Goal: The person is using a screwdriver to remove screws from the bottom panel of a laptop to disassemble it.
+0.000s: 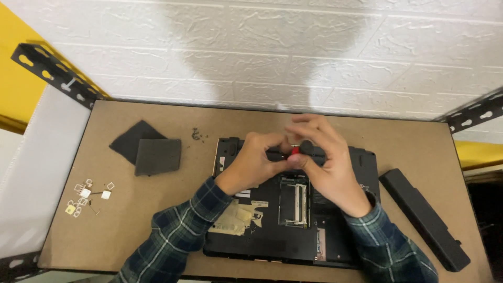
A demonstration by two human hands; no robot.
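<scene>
My left hand [257,157] and right hand [322,160] pinch a red-and-black screwdriver [293,152], I think, over the upturned laptop [272,230] on the surface; I'd keep it upright, pressing steadily.

White label strips [243,195] + torn tan sticker [236,217] on laptop underside [272,236].

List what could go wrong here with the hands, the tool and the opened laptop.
1. Both the left hand and right hand grip a red-and-black tool over the laptop; a slip might scratch the exposed slot.
2. The loose screws lie unboxed and could roll away.
3. The battery sits near the table edge and could be knocked off.
</scene>
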